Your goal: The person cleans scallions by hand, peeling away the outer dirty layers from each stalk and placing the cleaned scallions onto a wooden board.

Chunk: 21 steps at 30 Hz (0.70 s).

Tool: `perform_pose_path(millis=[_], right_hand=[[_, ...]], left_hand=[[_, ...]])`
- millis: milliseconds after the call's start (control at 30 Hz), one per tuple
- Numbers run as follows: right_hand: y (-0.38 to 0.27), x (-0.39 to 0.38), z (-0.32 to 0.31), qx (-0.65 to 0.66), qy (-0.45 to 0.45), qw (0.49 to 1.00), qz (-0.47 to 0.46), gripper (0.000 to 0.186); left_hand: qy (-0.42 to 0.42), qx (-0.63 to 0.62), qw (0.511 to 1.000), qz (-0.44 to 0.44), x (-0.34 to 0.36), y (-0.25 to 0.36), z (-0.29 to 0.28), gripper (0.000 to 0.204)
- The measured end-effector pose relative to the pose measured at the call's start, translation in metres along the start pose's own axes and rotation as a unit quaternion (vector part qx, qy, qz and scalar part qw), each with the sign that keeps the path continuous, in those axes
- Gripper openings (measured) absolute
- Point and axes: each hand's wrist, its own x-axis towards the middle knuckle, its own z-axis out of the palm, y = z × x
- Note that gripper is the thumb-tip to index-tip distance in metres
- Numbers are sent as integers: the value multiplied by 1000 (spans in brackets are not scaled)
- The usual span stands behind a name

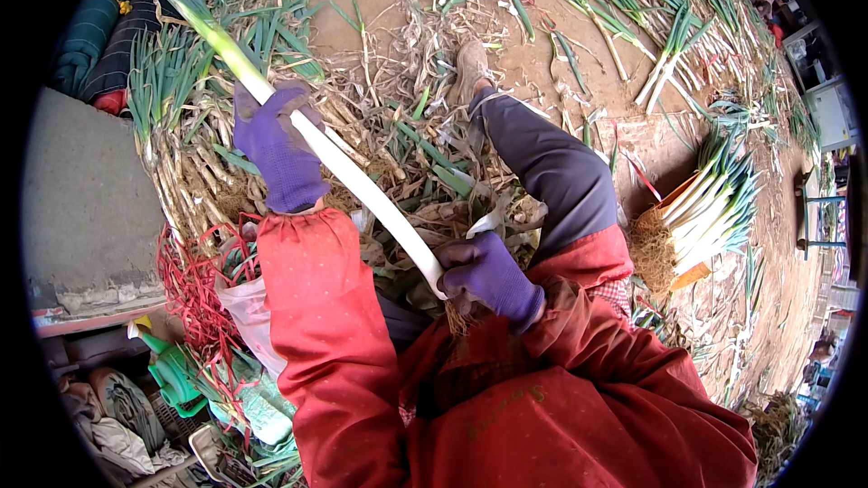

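A large green onion [371, 194] slants across the middle, its green top up at the far left and its roots down near my body. My left hand [280, 140], in a purple glove, is closed round the upper part of the white stalk, just below the green. Low on the stalk, right above the roots, my right hand [493, 280] pinches it, also in a purple glove. A white strip of peel [488, 220] shows beside that hand's fingers; whether they hold it too I cannot tell.
Unpeeled green onions [185, 158] lie heaped at the left, beside red ties [199, 294] and a concrete slab [90, 208]. Peelings [434, 140] litter the ground ahead. On the right sits a bundle of cleaned green onions [710, 212]; more green onions [674, 54] lie behind.
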Motion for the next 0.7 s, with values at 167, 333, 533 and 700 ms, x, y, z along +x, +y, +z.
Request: perform_pose_path(millis=[167, 333, 533, 700], right_hand=[[34, 17, -4, -131, -4, 931, -342, 9], [6, 7, -24, -50, -119, 931, -341, 10], [-21, -12, -20, 35, -124, 992, -9, 19], [-12, -12, -11, 107, -79, 991, -1, 17]], left_hand=[[-9, -6, 1000, -26, 2, -2, -3, 36], [12, 8, 998, -58, 1, -1, -5, 31], [17, 2, 998, -67, 2, -5, -6, 35], [8, 5, 997, -71, -2, 0, -1, 28]])
